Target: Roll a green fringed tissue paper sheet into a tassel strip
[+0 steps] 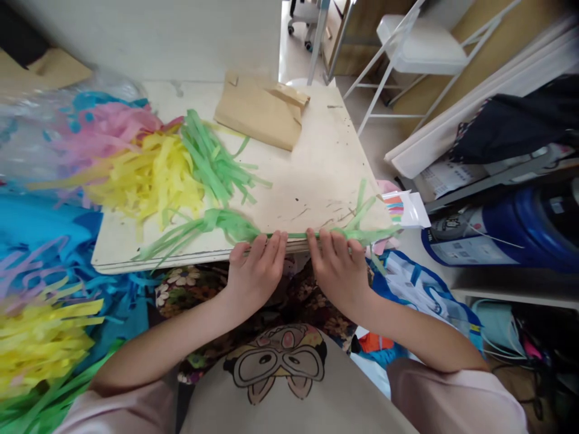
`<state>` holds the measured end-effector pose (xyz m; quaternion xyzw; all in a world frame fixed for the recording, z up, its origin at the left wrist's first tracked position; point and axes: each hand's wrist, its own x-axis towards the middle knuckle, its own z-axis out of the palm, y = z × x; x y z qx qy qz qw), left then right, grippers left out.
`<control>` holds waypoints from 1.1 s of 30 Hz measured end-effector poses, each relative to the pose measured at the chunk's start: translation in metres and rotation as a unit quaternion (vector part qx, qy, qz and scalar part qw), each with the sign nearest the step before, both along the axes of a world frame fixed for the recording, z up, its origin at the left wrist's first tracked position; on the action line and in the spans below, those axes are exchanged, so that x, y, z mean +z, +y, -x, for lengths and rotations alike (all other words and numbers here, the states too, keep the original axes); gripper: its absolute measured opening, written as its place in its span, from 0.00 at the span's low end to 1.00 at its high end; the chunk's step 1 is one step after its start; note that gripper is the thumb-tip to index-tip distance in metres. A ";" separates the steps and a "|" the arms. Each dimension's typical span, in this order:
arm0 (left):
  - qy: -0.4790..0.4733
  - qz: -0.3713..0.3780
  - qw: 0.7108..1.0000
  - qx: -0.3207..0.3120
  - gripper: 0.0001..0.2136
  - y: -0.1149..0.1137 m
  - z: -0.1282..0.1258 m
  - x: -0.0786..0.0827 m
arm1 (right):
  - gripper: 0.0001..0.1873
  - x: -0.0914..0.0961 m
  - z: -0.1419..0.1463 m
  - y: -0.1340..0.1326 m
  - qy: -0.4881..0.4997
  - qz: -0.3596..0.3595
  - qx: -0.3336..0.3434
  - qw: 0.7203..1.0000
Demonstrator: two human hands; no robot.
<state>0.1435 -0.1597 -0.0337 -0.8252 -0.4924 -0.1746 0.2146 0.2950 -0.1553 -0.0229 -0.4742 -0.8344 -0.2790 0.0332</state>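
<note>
My left hand (256, 268) and my right hand (337, 262) sit side by side at the near edge of a pale wooden board (312, 175). Both pinch a bundle of green paper strips (226, 224) twisted thin in the middle. The bundle's loose ends fan out left of my left hand and right of my right hand, over the board's corner. The fingers of both hands curl over the twisted part.
Piles of yellow (149, 175), green (212, 154) and pink strips (108, 129) lie on the board's left. A folded brown paper bag (260, 111) rests at the far edge. More coloured strips heap at my left. A white folding chair (420, 45) and clutter stand right.
</note>
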 end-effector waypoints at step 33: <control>-0.041 0.257 0.957 -0.131 0.10 -0.008 0.007 0.041 | 0.07 0.043 -0.026 -0.002 0.095 0.108 0.119 0.982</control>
